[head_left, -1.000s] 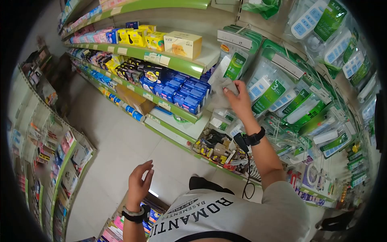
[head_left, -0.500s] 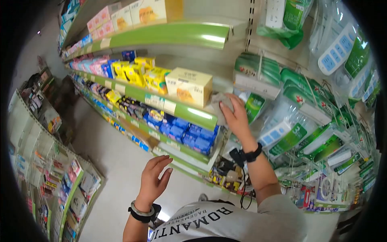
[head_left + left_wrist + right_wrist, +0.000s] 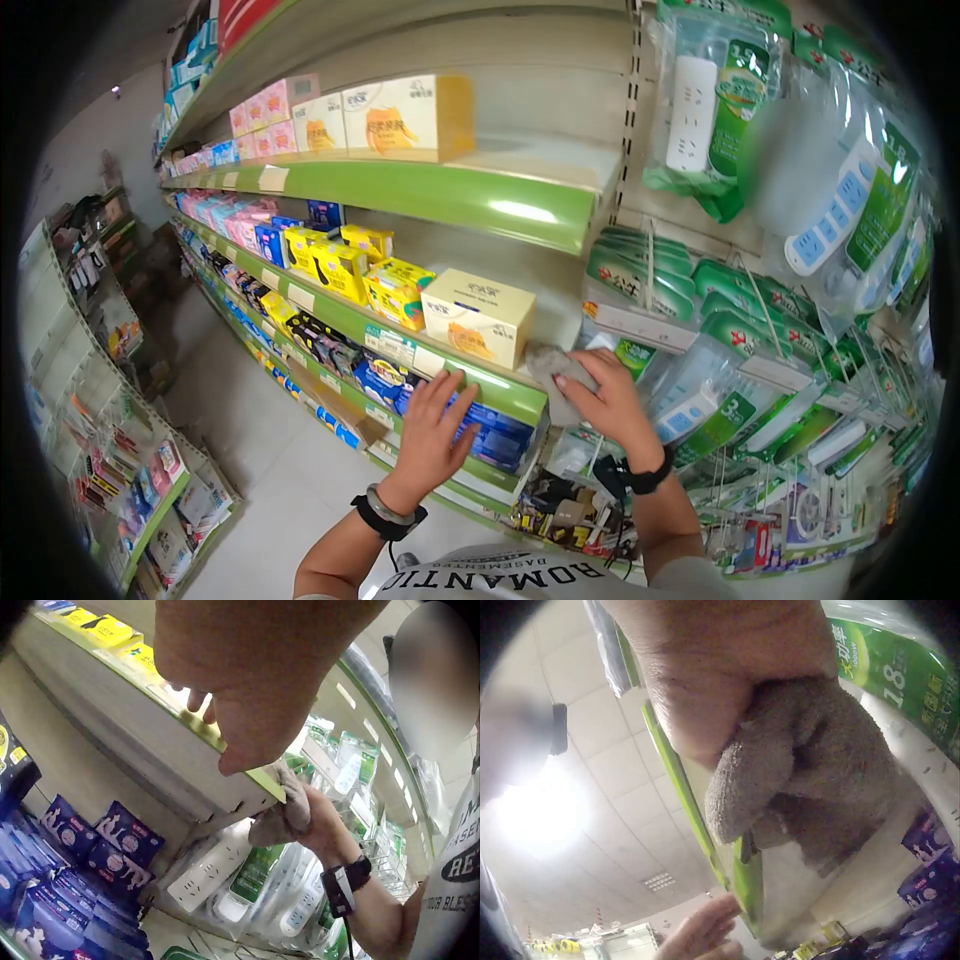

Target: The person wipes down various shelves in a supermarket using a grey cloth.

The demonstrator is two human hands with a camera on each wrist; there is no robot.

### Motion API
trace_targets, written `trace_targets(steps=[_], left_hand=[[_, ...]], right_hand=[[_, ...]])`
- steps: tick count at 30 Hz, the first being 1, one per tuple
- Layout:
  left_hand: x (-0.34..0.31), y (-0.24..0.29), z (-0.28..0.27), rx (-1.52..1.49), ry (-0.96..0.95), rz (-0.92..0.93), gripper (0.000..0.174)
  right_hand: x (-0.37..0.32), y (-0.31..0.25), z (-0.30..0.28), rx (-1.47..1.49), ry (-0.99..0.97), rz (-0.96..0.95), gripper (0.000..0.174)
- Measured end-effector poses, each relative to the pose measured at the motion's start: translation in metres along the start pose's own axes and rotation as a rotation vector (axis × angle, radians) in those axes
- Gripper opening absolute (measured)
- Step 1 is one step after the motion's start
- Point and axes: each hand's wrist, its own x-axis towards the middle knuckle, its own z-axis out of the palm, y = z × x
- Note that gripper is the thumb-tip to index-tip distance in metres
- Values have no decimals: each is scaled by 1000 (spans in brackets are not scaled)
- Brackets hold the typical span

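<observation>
My right hand [image 3: 608, 402] grips a crumpled grey cloth [image 3: 558, 383] at the right end of a green-edged shelf [image 3: 480, 378]. In the right wrist view the thick, fuzzy cloth [image 3: 817, 772] bunches beneath my palm and overlaps the shelf's end. My left hand [image 3: 430, 435] has its fingers extended at the front edge of the same shelf, to the left of the cloth. A cream box [image 3: 478, 318] with an orange print stands on that shelf just behind both hands. In the left wrist view, the fingertips of my left hand [image 3: 232, 697] lie over the green edge.
Yellow boxes [image 3: 335, 268] line the shelf farther left, and blue packs [image 3: 500, 435] fill the one below. Power strips in clear packaging [image 3: 690, 410] hang on hooks at the right. Another green-edged shelf [image 3: 520, 205] juts out above. A second shelf row [image 3: 90, 400] stands across the aisle.
My right hand has carried the cloth from beside the hanging packs to the shelf's end. My left hand has risen from the aisle to the shelf edge. The view has tilted upward.
</observation>
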Motion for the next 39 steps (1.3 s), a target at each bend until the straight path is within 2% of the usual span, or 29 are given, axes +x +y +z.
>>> trace_targets(steps=[1,3,4,5,7,8,13,16,18,19,21,22,23,25,26,28,29,31,33,36,39], left_hand=[[0,0,-2,-9,0,-13,64],[-6,-4,6,3,-36,-42,65],[-4,-5,-2,11,-27,-49,65],[-7,-6,1,16,-53,-41,65],[-8,-11,-9,28,-66,-36,66],[-8,-14,-7,29,-95,-24,66],[-7,-22,-18,-12,-141,26,67],[-7,-33,-20,-29,-136,72,65],[-8,-39,-19,-54,-145,103,64],[-6,-44,-20,-82,-156,115,63],[-8,-52,-23,-183,-169,115,59],[-7,-55,-28,-224,-145,113,55],[-5,-58,-34,-258,-116,99,52],[-7,-68,-43,-285,-49,74,47],[-8,-74,-46,-276,-16,56,46],[-9,-94,-45,-252,22,4,48],[-12,-100,-45,-220,55,-29,50],[-13,-112,-45,-190,62,-82,54],[-16,-122,-43,-160,67,-126,58],[-23,-127,-36,-96,17,-89,69],[-22,-128,-37,-125,23,-94,68]], right_hand=[[4,-11,-7,-5,1,-18,34],[6,-16,-11,111,-58,151,35],[9,-20,-10,153,-19,226,34],[9,-13,-1,155,-34,217,34],[16,-15,17,51,236,192,35],[16,-19,19,-104,180,167,37],[20,-26,20,-109,70,222,36],[17,-33,17,-47,35,360,33],[10,-40,16,279,17,519,28],[7,-47,15,269,18,539,28],[-6,-61,17,289,214,516,26],[-16,-65,20,256,301,506,30],[-18,-82,24,196,363,433,31],[-31,-100,32,175,448,416,31],[-39,-103,40,174,417,440,31],[-49,-108,56,-137,560,298,35],[-47,-112,64,-140,535,306,35],[-37,-117,84,-626,382,44,42],[-33,-103,104,-664,308,4,46],[-35,-87,121,-786,347,16,48],[-24,-95,125,-797,296,26,49]])
